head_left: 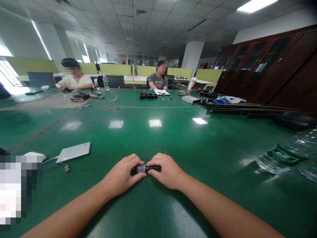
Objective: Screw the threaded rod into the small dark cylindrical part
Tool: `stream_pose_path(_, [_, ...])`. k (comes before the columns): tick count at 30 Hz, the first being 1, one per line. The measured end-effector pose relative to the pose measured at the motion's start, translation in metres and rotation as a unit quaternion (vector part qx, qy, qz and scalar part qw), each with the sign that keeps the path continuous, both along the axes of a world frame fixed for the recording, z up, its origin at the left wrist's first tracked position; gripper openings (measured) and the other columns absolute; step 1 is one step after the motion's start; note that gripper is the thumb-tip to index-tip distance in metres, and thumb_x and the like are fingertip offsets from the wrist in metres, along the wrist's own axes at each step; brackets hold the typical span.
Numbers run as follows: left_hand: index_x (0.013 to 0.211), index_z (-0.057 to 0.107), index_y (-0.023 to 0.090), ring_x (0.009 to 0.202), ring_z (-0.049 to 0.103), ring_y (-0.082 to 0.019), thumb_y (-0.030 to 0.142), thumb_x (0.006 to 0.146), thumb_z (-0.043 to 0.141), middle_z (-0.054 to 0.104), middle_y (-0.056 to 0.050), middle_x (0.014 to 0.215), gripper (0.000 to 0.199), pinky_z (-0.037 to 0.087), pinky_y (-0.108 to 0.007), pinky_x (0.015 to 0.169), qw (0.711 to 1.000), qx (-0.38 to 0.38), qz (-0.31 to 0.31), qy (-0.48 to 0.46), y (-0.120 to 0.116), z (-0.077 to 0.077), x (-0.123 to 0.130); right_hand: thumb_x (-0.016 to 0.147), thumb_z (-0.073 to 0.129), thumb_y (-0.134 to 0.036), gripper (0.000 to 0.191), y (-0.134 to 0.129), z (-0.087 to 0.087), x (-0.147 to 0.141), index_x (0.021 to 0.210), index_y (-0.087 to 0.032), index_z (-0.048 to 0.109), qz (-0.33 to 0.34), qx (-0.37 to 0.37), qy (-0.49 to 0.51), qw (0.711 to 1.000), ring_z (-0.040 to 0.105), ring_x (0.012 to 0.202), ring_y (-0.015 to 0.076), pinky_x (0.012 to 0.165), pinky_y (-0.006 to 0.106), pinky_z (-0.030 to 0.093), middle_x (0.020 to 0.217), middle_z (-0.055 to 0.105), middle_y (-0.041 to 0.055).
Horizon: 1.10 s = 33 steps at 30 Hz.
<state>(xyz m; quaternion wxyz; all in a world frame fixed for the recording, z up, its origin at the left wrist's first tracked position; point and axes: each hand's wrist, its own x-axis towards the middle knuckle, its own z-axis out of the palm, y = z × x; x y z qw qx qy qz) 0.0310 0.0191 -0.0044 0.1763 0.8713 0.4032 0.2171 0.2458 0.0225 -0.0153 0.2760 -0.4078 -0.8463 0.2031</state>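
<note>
Close to the near edge of a green table, my left hand point(121, 175) pinches a small grey cylinder point(141, 169) between thumb and fingers. From its right end runs a narrow, ridged black piece point(150, 168), pinched by my right hand point(169, 171). Grey and black parts lie in one line, level and touching; whether they are one object or two, I cannot tell. Fingers hide both outer ends. The exact kind of thing is too small to make out.
A silver flat box with a cable point(74, 152) lies left. Lying at right is a clear water bottle point(284, 155). Across the green table point(138, 138) sit two people, with a black tray point(148, 96), a cable point(113, 103) and long black parts point(230, 108) before them.
</note>
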Motion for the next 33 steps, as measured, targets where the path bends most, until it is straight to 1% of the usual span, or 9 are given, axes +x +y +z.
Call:
stream_pose_path(7, [0.101,0.063,0.021,0.085,0.059,-0.020,0.032,0.088,0.065,0.061,-0.003,0.094,0.017,0.047,-0.030,0.074,1.000,0.005,0.001,-0.002,-0.001,0.002,0.000,0.080,0.070,-0.017,0.015,-0.001,0.005,0.002,0.094,-0.021,0.075,-0.003,-0.003,-0.007,1.000,0.059,0.082,0.0171,0.076,0.030,0.043,0.086,0.072,0.0022])
stream_pose_path(12, [0.101,0.063,0.020,0.083,0.060,-0.020,0.032,0.088,0.065,0.061,-0.003,0.092,0.018,0.048,-0.030,0.073,1.000,-0.001,0.001,-0.001,-0.002,0.004,0.000,0.079,0.070,-0.017,0.015,0.000,0.006,0.004,0.093,-0.022,0.075,-0.002,-0.005,-0.005,1.000,0.059,0.081,0.0174,0.075,0.030,0.044,0.084,0.071,0.0021])
stream_pose_path(19, [0.100,0.063,0.020,0.084,0.059,-0.020,0.032,0.088,0.066,0.061,-0.003,0.093,0.017,0.047,-0.029,0.072,1.000,0.001,0.002,0.005,-0.002,0.004,0.000,0.078,0.071,-0.015,0.015,-0.002,0.007,0.005,0.091,-0.020,0.075,0.000,-0.012,0.002,1.000,0.059,0.081,0.0174,0.075,0.030,0.043,0.084,0.071,0.0024])
stream_pose_path(33, [0.100,0.063,0.020,0.082,0.059,-0.019,0.031,0.088,0.066,0.061,-0.003,0.091,0.017,0.048,-0.030,0.072,1.000,-0.003,0.003,0.002,-0.001,0.005,0.001,0.074,0.073,-0.013,0.017,0.002,0.005,0.011,0.089,-0.022,0.074,-0.005,-0.022,0.014,1.000,0.060,0.081,0.0168,0.076,0.030,0.045,0.083,0.071,0.0008])
